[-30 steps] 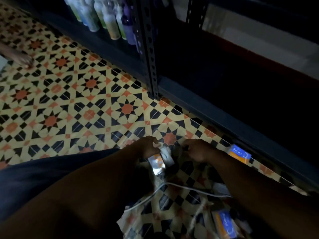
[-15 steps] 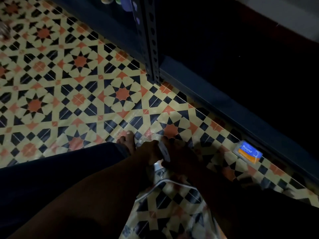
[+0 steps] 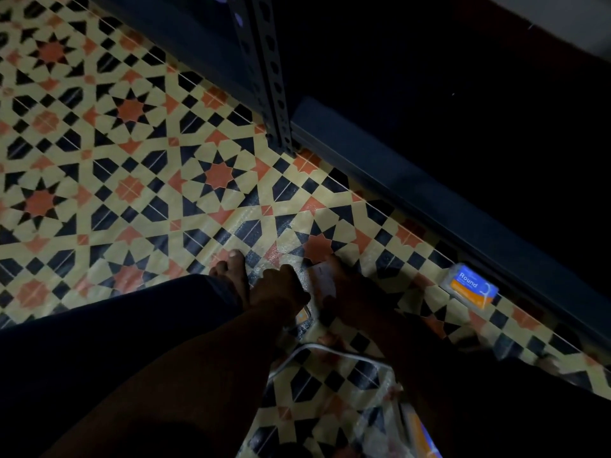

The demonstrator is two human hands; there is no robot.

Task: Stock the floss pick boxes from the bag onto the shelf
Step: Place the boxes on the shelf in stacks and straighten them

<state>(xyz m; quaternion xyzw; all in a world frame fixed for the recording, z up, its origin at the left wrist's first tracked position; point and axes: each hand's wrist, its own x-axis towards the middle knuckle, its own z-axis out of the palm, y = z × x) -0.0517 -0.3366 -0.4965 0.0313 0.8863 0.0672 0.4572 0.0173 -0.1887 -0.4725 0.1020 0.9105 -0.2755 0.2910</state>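
A floss pick box, pale with an orange patch at its near end, is held low over the floor between both hands. My left hand curls over its left side, knuckles up. My right hand grips its right side, one finger past the top edge. Just below the hands lies a clear plastic bag with a white rim, and another box shows inside it at the bottom edge. A blue and orange box marked "Round" lies on the tiles by the dark shelf's bottom rail.
A perforated metal upright of the shelving stands on the patterned tile floor. The shelf interior at the upper right is too dark to read. A bare foot and dark trouser leg sit left of my hands.
The view has tilted down and closer, so the bottles on the left shelf have left the frame. My right hand has come over from the bag's mouth to the box that my left hand held.
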